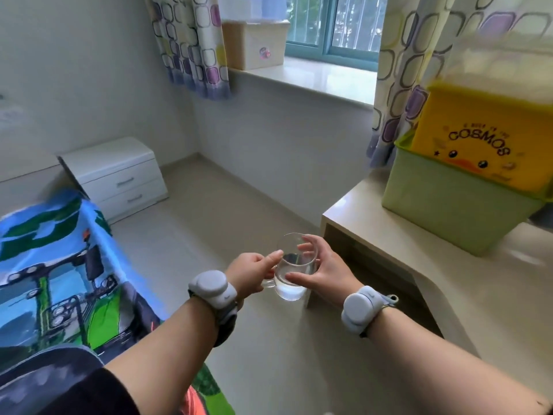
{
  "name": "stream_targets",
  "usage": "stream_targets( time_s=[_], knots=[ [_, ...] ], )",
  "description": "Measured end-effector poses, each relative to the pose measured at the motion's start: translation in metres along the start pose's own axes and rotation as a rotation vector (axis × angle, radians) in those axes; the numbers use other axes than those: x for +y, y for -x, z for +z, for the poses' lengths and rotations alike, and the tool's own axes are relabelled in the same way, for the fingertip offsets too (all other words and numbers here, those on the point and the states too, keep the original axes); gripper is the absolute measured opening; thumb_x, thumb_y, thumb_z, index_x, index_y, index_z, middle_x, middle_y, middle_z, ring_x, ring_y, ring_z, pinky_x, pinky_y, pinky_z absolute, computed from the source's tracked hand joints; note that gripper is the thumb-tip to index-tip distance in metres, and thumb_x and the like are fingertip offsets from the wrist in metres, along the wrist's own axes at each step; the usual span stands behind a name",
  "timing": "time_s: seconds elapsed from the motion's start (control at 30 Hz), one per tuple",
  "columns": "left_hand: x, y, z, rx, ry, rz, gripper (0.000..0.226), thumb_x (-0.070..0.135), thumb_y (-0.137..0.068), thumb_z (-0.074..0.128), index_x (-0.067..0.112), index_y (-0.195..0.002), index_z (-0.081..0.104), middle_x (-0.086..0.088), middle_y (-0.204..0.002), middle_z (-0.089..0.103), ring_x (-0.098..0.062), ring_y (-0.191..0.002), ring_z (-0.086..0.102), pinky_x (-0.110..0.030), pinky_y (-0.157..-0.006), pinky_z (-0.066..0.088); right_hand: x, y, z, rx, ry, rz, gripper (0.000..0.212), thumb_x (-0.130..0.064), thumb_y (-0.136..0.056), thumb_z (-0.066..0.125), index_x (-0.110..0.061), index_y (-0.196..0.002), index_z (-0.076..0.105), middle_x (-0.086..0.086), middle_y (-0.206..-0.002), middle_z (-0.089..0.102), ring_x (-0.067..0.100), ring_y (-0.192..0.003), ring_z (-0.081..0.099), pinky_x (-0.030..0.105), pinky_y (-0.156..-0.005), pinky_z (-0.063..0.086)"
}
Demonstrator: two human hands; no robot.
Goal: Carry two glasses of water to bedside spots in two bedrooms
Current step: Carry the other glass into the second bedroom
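Observation:
A clear glass mug of water (291, 265), about half full, hangs in front of me above the floor. My left hand (253, 272) grips its handle on the left side, thumb resting near the rim. My right hand (324, 269) cups the mug's right wall, fingers spread around it. Both wrists carry grey bands. A white two-drawer bedside cabinet (119, 172) stands at the far left against the wall, beside the bed with a blue and green tractor blanket (57, 265).
A beige desk (449, 283) runs along my right side, its corner close to the mug. Stacked green and yellow storage boxes (466, 181) sit on it. A window sill (314, 76) with a cream box lies ahead between patterned curtains. Bare floor stretches toward the cabinet.

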State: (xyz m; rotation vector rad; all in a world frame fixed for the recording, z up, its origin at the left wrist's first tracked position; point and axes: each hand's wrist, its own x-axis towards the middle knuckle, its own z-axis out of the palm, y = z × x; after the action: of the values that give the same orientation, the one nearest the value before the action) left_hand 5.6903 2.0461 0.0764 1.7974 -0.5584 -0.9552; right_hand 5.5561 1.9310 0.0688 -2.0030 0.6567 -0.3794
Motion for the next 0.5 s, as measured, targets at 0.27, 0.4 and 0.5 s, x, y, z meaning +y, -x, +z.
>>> stream_targets(
  time_s=[0.27, 0.4, 0.5],
  knots=[
    [0.040, -0.087, 0.023, 0.206, 0.092, -0.069, 0.050, 0.045, -0.083, 0.058, -0.003, -0.094, 0.064, -0.011, -0.089, 0.066, -0.019, -0.087, 0.063, -0.037, -0.078, 0.051, 0.023, -0.119, -0.052, -0.205, 0.022, -0.094, 0.081, -0.036, -0.066, 0.081, -0.025, -0.132, 0.036, -0.006, -0.121, 0.054, 0.008, -0.109, 0.054, 0.024, -0.096, 0.040],
    [0.052, -0.115, 0.018, 0.278, 0.143, -0.099, 0.040, 0.047, -0.081, 0.059, 0.008, -0.083, 0.064, -0.007, -0.083, 0.064, -0.019, -0.084, 0.062, -0.038, -0.081, 0.050, 0.021, -0.166, -0.063, -0.284, 0.042, -0.142, 0.084, -0.037, -0.066, 0.081, -0.024, -0.135, 0.034, -0.008, -0.119, 0.053, 0.008, -0.108, 0.054, 0.025, -0.096, 0.041],
    [0.057, -0.131, 0.006, 0.321, 0.153, -0.109, 0.038, 0.050, -0.079, 0.059, 0.012, -0.076, 0.063, -0.004, -0.078, 0.065, -0.017, -0.079, 0.062, -0.038, -0.080, 0.051, 0.016, -0.197, -0.059, -0.325, 0.038, -0.169, 0.083, -0.037, -0.065, 0.081, -0.025, -0.133, 0.035, -0.010, -0.117, 0.053, 0.006, -0.104, 0.055, 0.021, -0.091, 0.041]
  ],
)
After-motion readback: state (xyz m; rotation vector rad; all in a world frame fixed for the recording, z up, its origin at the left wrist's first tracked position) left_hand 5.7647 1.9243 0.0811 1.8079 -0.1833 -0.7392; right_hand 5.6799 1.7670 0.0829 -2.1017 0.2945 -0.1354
